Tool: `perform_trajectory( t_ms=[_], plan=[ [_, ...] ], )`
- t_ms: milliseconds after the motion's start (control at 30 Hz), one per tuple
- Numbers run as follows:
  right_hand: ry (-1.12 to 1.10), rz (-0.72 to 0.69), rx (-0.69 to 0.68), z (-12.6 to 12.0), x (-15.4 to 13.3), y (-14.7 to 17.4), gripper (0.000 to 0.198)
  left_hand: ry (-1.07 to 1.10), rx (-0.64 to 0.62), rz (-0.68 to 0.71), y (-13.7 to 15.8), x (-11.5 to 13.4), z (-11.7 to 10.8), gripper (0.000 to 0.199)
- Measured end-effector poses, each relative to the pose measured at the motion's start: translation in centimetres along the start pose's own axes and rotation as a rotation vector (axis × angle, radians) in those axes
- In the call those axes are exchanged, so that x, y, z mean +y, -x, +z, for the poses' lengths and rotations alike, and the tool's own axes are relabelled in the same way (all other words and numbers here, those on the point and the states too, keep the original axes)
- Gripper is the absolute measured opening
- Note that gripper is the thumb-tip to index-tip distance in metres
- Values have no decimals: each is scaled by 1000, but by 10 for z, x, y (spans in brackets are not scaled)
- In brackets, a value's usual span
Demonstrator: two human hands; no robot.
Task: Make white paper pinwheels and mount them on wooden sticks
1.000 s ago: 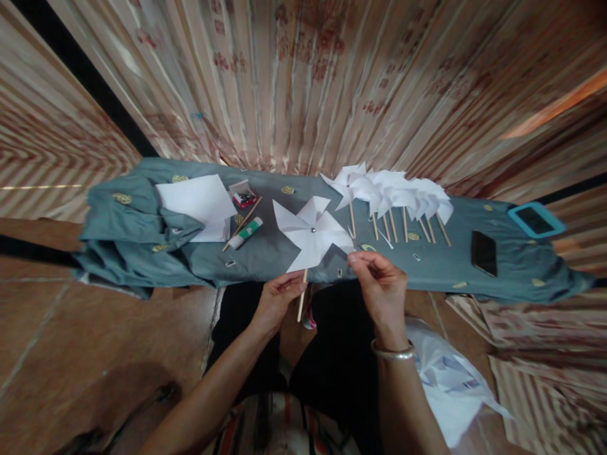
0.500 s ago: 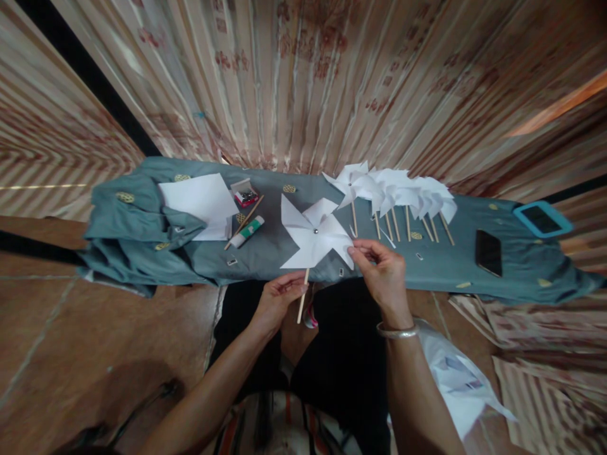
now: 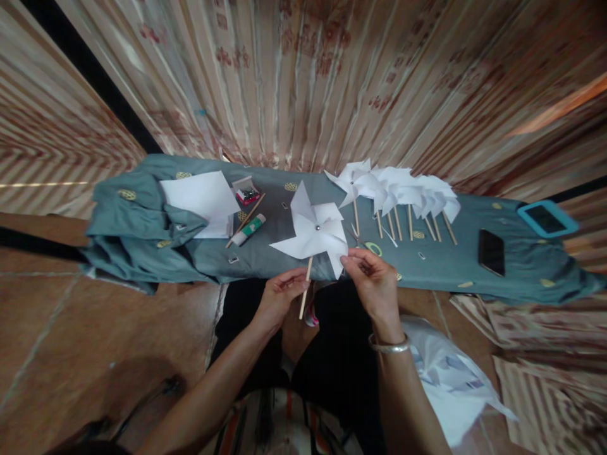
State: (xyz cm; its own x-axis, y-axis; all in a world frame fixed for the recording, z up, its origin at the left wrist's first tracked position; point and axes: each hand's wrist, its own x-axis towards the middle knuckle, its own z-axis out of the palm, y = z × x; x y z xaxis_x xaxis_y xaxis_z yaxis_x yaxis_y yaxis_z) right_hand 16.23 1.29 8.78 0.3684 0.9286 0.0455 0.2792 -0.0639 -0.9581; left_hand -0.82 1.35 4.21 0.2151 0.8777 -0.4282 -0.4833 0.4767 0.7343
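A white paper pinwheel (image 3: 313, 235) with a dark pin at its centre is held upright over the near edge of the cloth-covered table. My left hand (image 3: 281, 296) pinches its thin wooden stick (image 3: 306, 292) just below the paper. The fingers of my right hand (image 3: 374, 278) are closed at the tip of the pinwheel's lower right blade. Scissors with pale green handles (image 3: 373, 248) lie behind my right hand, partly hidden by it. Several finished pinwheels (image 3: 393, 189) lie overlapped in a row at the back right, sticks towards me.
On the left of the table (image 3: 441, 265) are white paper sheets (image 3: 199, 196), a box of pins (image 3: 246, 191), a loose stick (image 3: 249, 218) and a glue stick (image 3: 249, 230). On the right are a dark phone (image 3: 491, 251) and a blue-framed device (image 3: 547, 218). A white plastic bag (image 3: 450, 379) sits on the floor.
The pinwheel's blades have turned clockwise on the pin. My right hand has moved slightly left and down with a blade tip, uncovering the scissors. My left hand keeps its hold on the stick.
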Motion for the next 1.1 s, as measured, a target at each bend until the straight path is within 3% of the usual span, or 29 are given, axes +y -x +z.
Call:
perform_trajectory(
  t_ms=[633, 1100],
  plan=[
    [-225, 164, -59, 24, -14, 18, 34, 12, -21, 8, 0, 0, 2, 39],
    [-293, 188, -113, 39, -13, 23, 35, 35, -43, 29, 0, 1, 7, 40]
  ],
)
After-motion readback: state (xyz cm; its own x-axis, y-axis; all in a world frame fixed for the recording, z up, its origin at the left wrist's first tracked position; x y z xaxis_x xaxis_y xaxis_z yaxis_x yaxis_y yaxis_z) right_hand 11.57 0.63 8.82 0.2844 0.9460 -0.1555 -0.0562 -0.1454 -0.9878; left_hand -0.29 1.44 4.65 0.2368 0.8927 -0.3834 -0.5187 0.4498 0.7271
